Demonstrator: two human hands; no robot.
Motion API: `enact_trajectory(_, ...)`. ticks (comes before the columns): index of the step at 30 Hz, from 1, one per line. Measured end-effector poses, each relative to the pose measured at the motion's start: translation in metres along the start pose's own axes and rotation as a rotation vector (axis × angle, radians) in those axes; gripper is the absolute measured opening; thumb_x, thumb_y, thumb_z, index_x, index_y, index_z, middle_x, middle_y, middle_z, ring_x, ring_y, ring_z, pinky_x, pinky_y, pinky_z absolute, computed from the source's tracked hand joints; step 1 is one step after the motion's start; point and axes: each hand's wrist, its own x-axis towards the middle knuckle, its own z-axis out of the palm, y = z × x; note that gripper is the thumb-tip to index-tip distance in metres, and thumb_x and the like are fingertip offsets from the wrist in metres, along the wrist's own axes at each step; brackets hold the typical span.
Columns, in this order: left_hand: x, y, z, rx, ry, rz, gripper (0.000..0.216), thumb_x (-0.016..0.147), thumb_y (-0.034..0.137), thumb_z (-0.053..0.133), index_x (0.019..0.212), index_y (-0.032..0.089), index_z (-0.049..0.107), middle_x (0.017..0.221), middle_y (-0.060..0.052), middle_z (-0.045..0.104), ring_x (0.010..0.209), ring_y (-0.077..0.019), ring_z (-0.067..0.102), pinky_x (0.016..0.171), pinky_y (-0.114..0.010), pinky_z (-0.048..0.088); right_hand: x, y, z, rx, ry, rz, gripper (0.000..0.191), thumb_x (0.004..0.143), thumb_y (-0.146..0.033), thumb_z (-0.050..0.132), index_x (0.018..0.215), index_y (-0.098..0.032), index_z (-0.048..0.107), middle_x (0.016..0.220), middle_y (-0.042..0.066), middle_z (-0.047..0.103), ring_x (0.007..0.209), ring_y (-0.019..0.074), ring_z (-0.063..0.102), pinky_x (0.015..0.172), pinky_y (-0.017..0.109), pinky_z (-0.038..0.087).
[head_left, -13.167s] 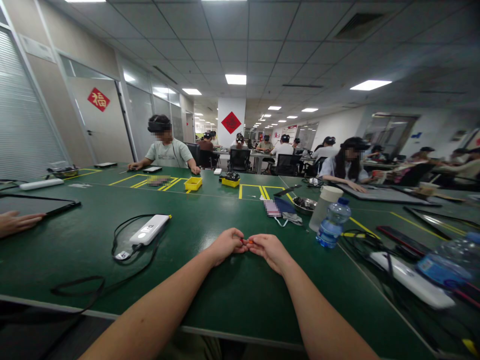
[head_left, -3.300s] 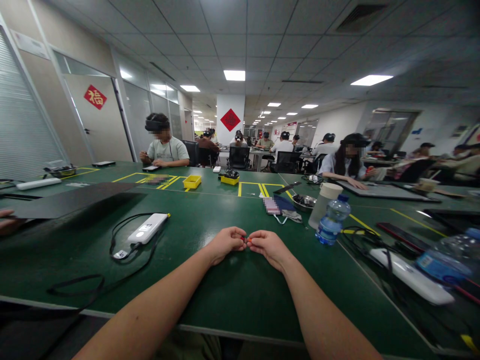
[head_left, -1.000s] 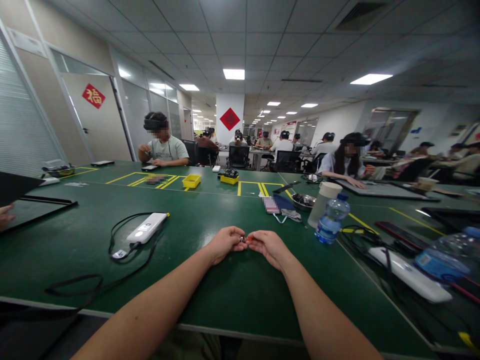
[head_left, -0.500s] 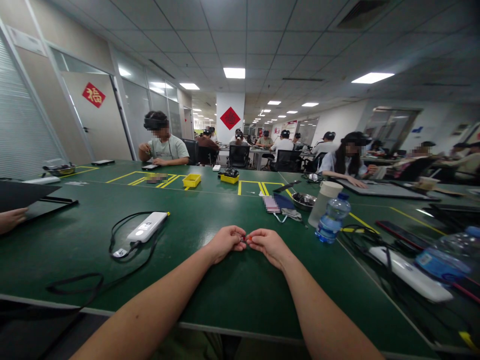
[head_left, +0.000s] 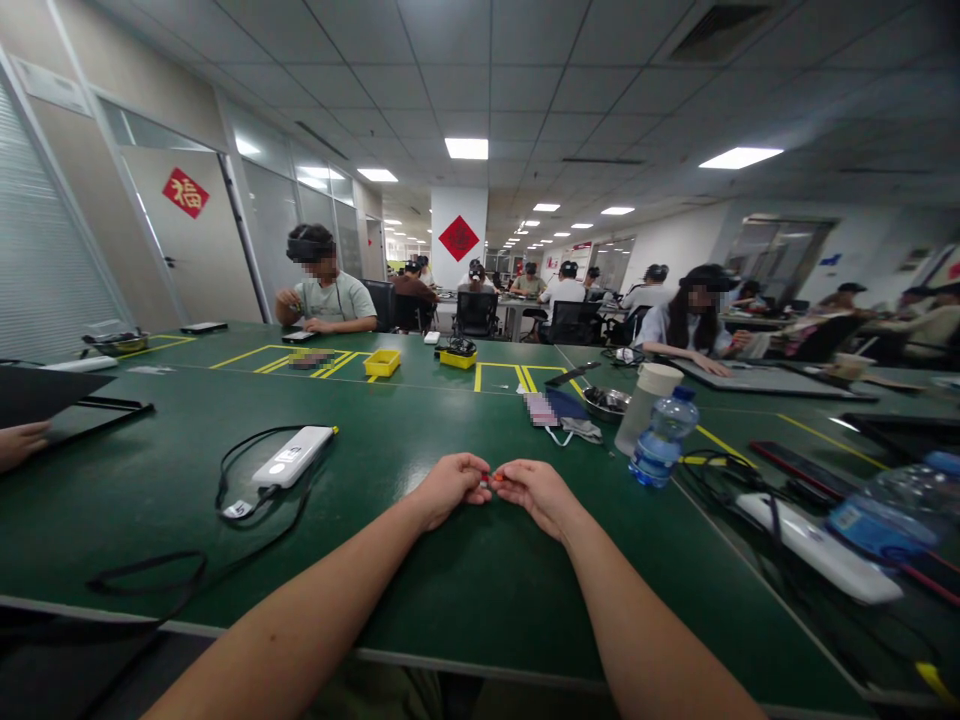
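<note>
Your left hand (head_left: 450, 487) and right hand (head_left: 536, 492) meet fingertip to fingertip on the green table (head_left: 465, 600), both pinching a small orange part (head_left: 496, 479), mostly hidden and too small to identify. Bare tabletop surrounds them; water bottle (head_left: 660, 438) stands well right.

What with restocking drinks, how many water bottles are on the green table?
2. One water bottle stands upright beside a pale cup; a second bottle, blurred, is at the right edge. Others may be hidden farther back.
</note>
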Motion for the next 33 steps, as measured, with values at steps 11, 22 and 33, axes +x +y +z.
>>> enact_trajectory(11, -0.0035, 0.0021, 0.0003, -0.011, -0.045, 0.022, 0.025, 0.067, 0.005, 0.058, 0.091, 0.011, 0.055, 0.075, -0.007, 0.062, 0.063, -0.0109, 0.063, 0.06, -0.02, 0.051, 0.0017, 0.0064, -0.0021, -0.042, 0.02, -0.034, 0.015, 0.062, -0.011, 0.067, 0.077, -0.012, 0.062, 0.084, 0.009, 0.067, 0.073, 0.0152, 0.065, 0.072, 0.028, 0.052)
enact_trajectory(22, -0.0011, 0.002, -0.0019, -0.099, -0.041, -0.054, 0.022, 0.072, 0.007, 0.056, 0.093, 0.011, 0.051, 0.076, -0.008, 0.062, 0.066, -0.013, 0.064, 0.063, -0.023, 0.053, 0.0003, 0.0017, 0.0012, -0.022, 0.024, -0.022, 0.014, 0.067, -0.021, 0.067, 0.075, -0.011, 0.062, 0.074, 0.009, 0.066, 0.068, 0.0149, 0.064, 0.067, 0.027, 0.053)
enact_trajectory(33, -0.0025, 0.0015, -0.0005, -0.015, -0.076, -0.039, 0.029, 0.068, 0.01, 0.062, 0.095, 0.01, 0.052, 0.076, -0.009, 0.064, 0.067, -0.0136, 0.064, 0.065, -0.024, 0.051, 0.0009, 0.0044, 0.002, -0.068, 0.019, -0.032, 0.017, 0.061, -0.014, 0.07, 0.077, -0.012, 0.063, 0.073, 0.007, 0.066, 0.069, 0.015, 0.065, 0.07, 0.027, 0.052)
